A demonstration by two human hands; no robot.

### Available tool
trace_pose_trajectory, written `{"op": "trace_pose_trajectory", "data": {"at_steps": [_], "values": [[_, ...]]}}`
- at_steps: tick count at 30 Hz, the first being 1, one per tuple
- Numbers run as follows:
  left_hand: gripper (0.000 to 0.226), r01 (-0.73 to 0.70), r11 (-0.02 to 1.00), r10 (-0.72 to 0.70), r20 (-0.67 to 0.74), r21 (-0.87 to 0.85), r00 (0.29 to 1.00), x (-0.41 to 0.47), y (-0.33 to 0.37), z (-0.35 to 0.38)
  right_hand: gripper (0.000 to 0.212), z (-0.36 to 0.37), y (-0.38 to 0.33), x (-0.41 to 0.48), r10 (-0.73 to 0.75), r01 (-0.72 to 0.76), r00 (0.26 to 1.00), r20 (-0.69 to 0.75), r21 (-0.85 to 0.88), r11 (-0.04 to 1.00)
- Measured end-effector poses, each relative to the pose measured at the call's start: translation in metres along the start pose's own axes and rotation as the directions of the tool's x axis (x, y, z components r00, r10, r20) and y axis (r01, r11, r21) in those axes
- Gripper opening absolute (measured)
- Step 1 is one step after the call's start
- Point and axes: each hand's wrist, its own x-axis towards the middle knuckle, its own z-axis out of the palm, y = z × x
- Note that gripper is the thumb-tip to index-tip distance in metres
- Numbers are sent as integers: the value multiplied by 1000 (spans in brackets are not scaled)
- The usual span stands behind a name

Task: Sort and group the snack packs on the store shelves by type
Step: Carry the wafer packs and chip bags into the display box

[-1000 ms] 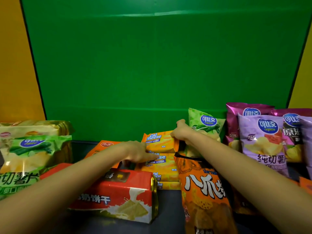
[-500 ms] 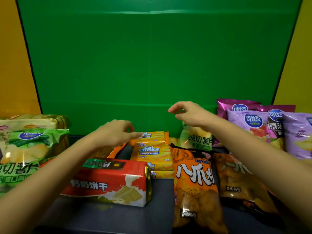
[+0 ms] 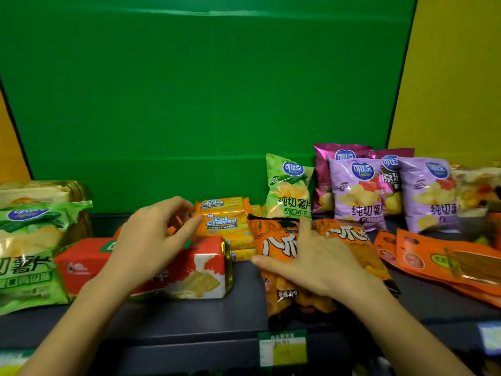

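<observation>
My right hand (image 3: 314, 264) lies spread flat on the front orange snack bag (image 3: 273, 240), thumb at its left edge. A second orange bag (image 3: 349, 237) lies half under it to the right. My left hand (image 3: 160, 237) hovers over the red cracker box (image 3: 200, 270), fingers loosely bent and holding nothing, their tips next to the stack of yellow Cal Cheese wafer packs (image 3: 225, 221). Behind the orange bags a green chip bag (image 3: 287, 191) stands upright. Lilac chip bags (image 3: 355, 194) and magenta ones (image 3: 325, 169) stand to its right.
A large green chip bag (image 3: 27, 248) and a gold pack (image 3: 40, 191) fill the left end. Flat orange pouches (image 3: 447, 264) lie at the right. The dark shelf (image 3: 189, 316) has a price tag (image 3: 282, 348) on its front edge. A green panel forms the back.
My right hand dropped from beside the green chip bag onto the front orange bag. The green bag now stands upright. My left hand drew back a little from the wafer packs.
</observation>
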Motion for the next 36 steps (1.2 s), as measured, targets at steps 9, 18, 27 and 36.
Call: {"op": "trace_pose_trajectory", "data": {"at_steps": [9,18,27,36], "values": [[45,-118,992,122,-100,43,988,-2,38,-7,103,-6,5,-17,87,85,957,-275,556,827],[36,-76,935,110,79,-347,991,-1,121,58,109,-48,101,-69,510,1,756,-411,779,627],[111,200,977,-206,560,73,802,17,181,149,90,-50,150,-105,614,-81,657,-438,769,635],[103,437,887,-311,506,-149,805,18,188,169,60,-68,221,-137,542,-31,709,-451,748,663]]}}
